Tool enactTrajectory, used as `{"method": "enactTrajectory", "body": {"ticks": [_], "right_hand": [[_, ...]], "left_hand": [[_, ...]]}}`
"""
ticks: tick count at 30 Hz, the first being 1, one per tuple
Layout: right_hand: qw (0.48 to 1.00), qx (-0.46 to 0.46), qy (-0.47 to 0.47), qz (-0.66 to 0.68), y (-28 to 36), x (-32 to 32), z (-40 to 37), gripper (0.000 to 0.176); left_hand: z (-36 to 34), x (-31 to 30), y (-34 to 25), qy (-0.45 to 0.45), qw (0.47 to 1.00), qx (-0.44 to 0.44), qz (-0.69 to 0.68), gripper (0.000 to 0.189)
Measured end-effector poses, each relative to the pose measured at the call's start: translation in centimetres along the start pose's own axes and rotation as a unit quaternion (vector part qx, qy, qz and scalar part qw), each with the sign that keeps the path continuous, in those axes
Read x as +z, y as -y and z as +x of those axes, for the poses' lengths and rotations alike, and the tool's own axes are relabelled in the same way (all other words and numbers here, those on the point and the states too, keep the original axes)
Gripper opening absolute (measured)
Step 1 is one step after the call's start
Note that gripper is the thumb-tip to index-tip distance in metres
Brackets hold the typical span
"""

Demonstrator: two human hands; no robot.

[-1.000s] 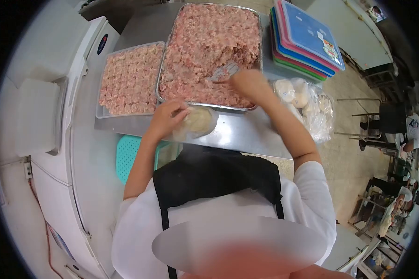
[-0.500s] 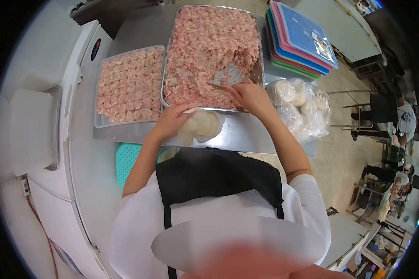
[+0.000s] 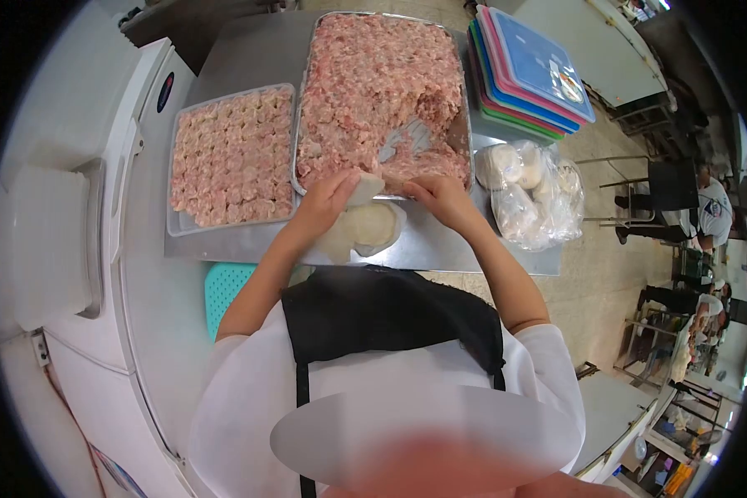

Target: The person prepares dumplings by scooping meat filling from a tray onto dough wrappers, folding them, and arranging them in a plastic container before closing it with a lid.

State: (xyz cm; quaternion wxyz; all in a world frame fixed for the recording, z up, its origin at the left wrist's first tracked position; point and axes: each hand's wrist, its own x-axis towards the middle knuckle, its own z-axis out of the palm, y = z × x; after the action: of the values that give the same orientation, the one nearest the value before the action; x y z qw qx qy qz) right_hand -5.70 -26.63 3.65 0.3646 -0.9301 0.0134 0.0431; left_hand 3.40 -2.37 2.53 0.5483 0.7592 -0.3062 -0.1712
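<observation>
My left hand [image 3: 325, 204] holds a thin pale dough wrapper [image 3: 366, 189] at the near edge of a large metal tray of minced meat [image 3: 373, 75]. Facing it, my right hand [image 3: 444, 199] is closed on a flat wooden spatula [image 3: 395, 184], whose end reaches the wrapper. Below my hands, a stack of round wrappers [image 3: 373, 226] lies on the steel table. To the left stands a plastic tray [image 3: 173, 217] with rows of filled dumplings [image 3: 232, 158]. Bare metal shows in the scooped part of the meat tray.
Stacked coloured lids [image 3: 539, 66] stand at the back right, and plastic bags of wrappers [image 3: 531, 187] lie on the table's right. A turquoise basket [image 3: 222, 292] is below the table's left edge. A white fridge [image 3: 133, 249] stands left; people are far right.
My right hand has drawn the spatula from the meat toward my left hand. My left hand has lifted a wrapper off the stack and moved slightly right and up.
</observation>
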Motion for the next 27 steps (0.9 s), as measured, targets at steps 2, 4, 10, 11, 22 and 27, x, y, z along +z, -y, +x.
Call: {"method": "enactTrajectory", "body": {"ticks": [2,4,10,11,22,27], "right_hand": [[0.999,0.009,-0.031,-0.012,0.3,-0.3,-0.3,0.03],[0.997,0.035,-0.068,0.009,1.5,-1.1,-0.3,0.03],[0.985,0.038,-0.152,0.071,3.3,-3.7,-0.2,0.03],[0.98,-0.021,-0.183,0.078,2.5,-2.6,0.4,0.03],[0.961,-0.052,-0.182,-0.201,6.1,-7.1,-1.5,0.021],[0.948,-0.1,-0.142,-0.268,5.9,-7.4,-0.7,0.018]], "left_hand": [[0.1,0.1,-0.2,-0.025,0.999,0.024,-0.001,0.032],[0.6,0.2,-0.3,-0.059,0.996,0.07,-0.011,0.032],[4.6,1.1,-3.3,-0.13,0.779,-0.124,-0.601,0.039],[5.5,1.2,-3.5,-0.115,0.745,-0.111,-0.648,0.042],[8.5,1.2,-3.3,-0.206,0.657,-0.144,-0.71,0.068],[7.5,1.3,-6.4,-0.185,0.685,-0.149,-0.689,0.081]]}}
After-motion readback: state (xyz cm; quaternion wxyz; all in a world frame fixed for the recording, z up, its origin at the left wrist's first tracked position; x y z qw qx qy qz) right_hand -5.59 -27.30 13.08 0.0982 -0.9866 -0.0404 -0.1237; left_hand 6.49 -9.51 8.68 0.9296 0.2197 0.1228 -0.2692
